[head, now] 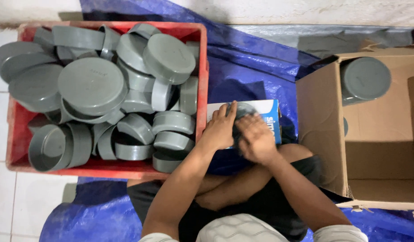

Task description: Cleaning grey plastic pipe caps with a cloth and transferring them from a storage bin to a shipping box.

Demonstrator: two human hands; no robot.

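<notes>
This looks like a small packing or workshop corner set up on a floor, perhaps at the back of a home or a shop. A blue tarpaulin [261,58] covers pale floor tiles [23,201]. A red plastic crate [201,67] heaped with identical grey plastic caps [92,85] sits at its left edge, an open cardboard box [323,134] at its right.

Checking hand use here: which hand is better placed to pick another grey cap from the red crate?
Probably the left hand: it rests right beside the red crate wall, with grey caps just past it. The right hand sits farther away, toward the cardboard box.
</notes>
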